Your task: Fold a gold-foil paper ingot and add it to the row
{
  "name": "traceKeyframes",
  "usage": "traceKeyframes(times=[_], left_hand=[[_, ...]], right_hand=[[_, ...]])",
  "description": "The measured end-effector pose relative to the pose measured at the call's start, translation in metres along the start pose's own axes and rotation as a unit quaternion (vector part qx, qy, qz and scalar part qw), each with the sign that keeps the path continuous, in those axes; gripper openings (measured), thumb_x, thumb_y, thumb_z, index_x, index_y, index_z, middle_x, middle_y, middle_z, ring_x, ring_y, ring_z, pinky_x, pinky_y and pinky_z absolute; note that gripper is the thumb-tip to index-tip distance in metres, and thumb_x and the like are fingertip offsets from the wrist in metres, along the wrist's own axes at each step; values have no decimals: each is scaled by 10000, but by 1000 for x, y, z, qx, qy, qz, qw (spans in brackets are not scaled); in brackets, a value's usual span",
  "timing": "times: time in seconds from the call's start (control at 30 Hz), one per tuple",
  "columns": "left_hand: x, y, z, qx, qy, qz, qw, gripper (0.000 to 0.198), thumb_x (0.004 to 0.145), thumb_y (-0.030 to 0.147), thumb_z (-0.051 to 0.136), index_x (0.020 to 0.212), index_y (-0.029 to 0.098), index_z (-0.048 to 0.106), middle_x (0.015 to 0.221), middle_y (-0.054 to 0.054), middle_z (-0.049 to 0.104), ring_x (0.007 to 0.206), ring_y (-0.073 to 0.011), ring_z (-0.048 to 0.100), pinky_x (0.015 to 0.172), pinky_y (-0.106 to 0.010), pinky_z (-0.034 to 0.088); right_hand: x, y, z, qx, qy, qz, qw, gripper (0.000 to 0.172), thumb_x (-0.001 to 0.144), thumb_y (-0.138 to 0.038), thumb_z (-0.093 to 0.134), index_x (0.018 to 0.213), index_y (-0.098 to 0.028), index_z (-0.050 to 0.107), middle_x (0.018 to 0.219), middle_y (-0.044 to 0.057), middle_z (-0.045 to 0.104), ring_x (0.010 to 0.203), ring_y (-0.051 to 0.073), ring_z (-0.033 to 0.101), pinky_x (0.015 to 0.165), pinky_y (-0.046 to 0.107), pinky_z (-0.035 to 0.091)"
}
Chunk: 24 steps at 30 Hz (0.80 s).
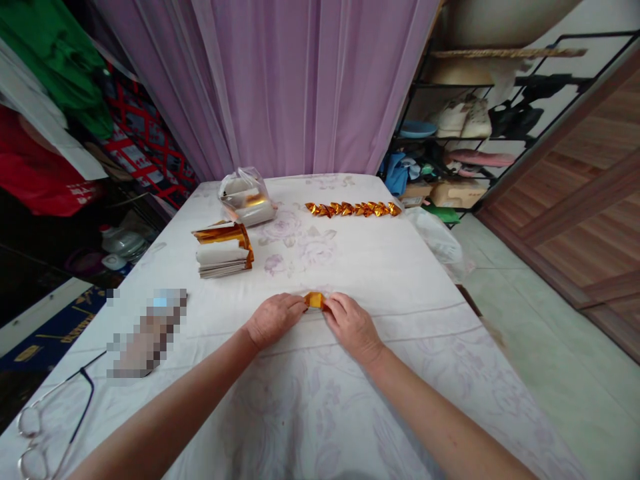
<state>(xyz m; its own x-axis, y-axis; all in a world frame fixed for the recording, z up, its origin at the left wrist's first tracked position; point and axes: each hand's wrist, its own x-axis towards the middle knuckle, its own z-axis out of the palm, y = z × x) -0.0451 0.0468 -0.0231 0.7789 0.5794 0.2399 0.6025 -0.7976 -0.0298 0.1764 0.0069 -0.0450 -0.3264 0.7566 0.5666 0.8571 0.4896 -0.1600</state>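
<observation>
A small piece of folded gold foil paper [315, 301] lies between my hands near the middle of the table. My left hand [278, 319] pinches its left end, and my right hand [353, 325] pinches its right end. Both sets of fingers are closed on it. Beyond my left hand sits a stack of gold and white paper sheets [225, 257]. A clear plastic bag [247, 200] with more of the paper in it stands behind the stack. Farther back, a row of folded gold foil pieces [353, 209] runs along the right side.
A floral white cloth [320, 257] covers the table. A blurred-out flat object [147, 337] and eyeglasses [55, 420] lie at the left. Purple curtains [295, 87] hang behind. A shoe rack [450, 139] stands at the back right, with a white plastic bag [437, 237] beside the table.
</observation>
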Motion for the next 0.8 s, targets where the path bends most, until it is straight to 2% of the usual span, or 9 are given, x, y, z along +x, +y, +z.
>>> traceKeyframes(times=[0.13,0.3,0.4,0.53,0.67,0.8], left_hand=[[-4,13,-1,-4,-2,-41,999,141,953,154,501,963,168,641,935,-50,722,814,-181,672,751,-322,544],[-8,24,-3,-25,5,-76,997,146,946,164,522,993,183,659,930,-47,710,831,-178,657,764,-323,529],[-11,26,-3,-37,10,-98,994,146,938,185,546,998,192,678,968,-56,702,871,-186,648,791,-332,528],[-13,26,-3,-46,21,-100,994,161,940,195,542,1009,200,687,972,-53,700,877,-186,640,813,-337,530],[-14,26,-2,-61,37,-105,992,174,955,202,514,988,197,685,951,-53,698,869,-178,636,817,-332,529],[-14,26,0,-70,60,-114,989,147,949,211,538,972,184,680,935,-52,701,856,-182,641,813,-335,537]], right_hand=[[-1,-2,-6,16,-12,7,1000,159,935,-175,567,1061,-175,664,1026,83,667,915,203,618,833,323,511],[-3,-3,-10,-11,-27,-18,999,147,951,-179,566,1006,-190,702,954,61,683,828,186,586,765,318,479],[-5,-2,-10,-11,-42,-31,999,149,957,-189,568,954,-208,716,899,49,680,782,171,576,730,306,461],[-8,3,-10,52,-55,-37,996,123,945,-191,597,943,-213,719,924,38,697,817,167,600,747,300,459],[-7,8,-11,113,-59,-13,992,112,944,-201,599,949,-224,708,957,32,710,856,168,619,769,302,465],[-7,7,-14,110,-60,14,992,107,947,-217,588,920,-213,691,956,42,710,849,180,612,770,319,460]])
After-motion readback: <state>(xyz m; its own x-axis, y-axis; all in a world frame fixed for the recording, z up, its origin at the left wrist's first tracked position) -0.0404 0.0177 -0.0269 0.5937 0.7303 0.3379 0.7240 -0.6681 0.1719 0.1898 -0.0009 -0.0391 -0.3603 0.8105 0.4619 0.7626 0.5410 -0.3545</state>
